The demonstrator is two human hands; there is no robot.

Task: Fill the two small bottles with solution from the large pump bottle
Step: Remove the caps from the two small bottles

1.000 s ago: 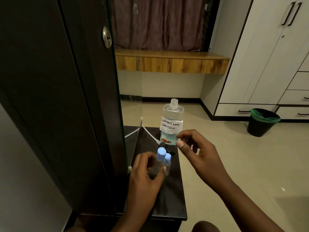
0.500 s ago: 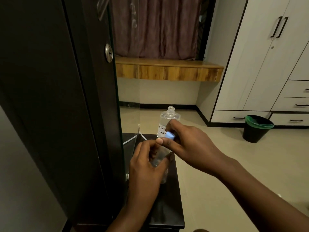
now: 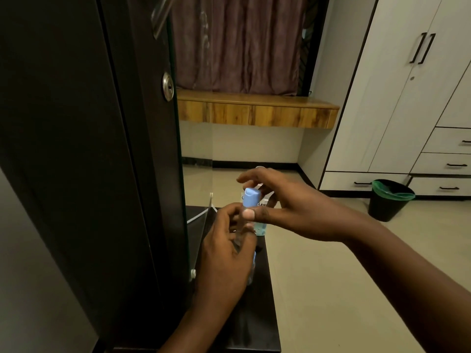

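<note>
We are observing one small clear bottle (image 3: 240,230) being held upright above the dark tabletop, its body largely hidden by fingers, its light blue cap (image 3: 251,197) showing at the top. We are seeing a second small bottle (image 3: 252,266) at 6 o'clock of the first, mostly concealed, with only a sliver of blue cap showing. The large bottle (image 3: 261,226) is standing at 12 o'clock behind both, holding bluish liquid low down, its white label partly visible.

A dark glossy table (image 3: 265,296) carries the large bottle (image 3: 260,229).
</note>
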